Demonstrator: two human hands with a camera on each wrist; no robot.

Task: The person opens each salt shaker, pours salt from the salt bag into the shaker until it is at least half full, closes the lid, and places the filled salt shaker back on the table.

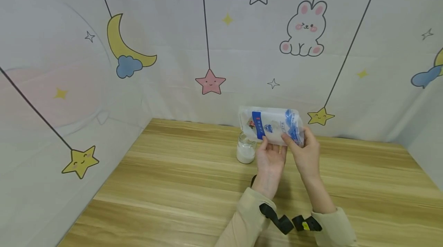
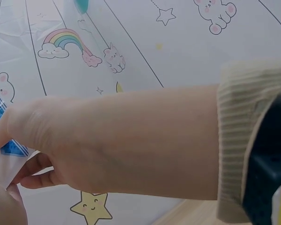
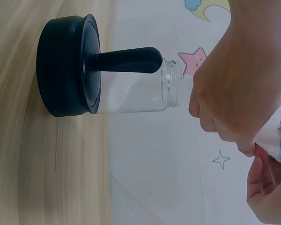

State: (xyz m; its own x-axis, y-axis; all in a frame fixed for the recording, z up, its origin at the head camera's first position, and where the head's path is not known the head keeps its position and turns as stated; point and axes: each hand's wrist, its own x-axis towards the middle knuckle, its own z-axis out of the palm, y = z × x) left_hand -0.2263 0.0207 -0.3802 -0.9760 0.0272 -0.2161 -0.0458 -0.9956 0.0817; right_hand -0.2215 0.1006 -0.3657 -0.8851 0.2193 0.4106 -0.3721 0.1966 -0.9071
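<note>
A white plastic bag with blue print (image 1: pixel 273 126) lies nearly level in the air, its left end over the mouth of a glass jar (image 1: pixel 246 154). White powder fills much of the jar, which stands upright and uncapped. My left hand (image 1: pixel 271 160) holds the bag's lower edge from below, palm up, thumb at the front. At the bag's right end, my right hand (image 1: pixel 308 153) grips it with the thumb across the printed face. The left wrist view shows the right hand (image 2: pixel 35 129) and the bag's blue corner (image 2: pixel 11 149). In the right wrist view the left hand (image 3: pixel 234 93) has curled fingers.
A round black lid with a grip (image 3: pixel 68 65) sits on the wooden table (image 1: pixel 166 178) near the jar, mostly hidden behind my left wrist from above. A pale cloth with printed stars and rabbits (image 1: pixel 173 47) hangs along the back and left side of the table.
</note>
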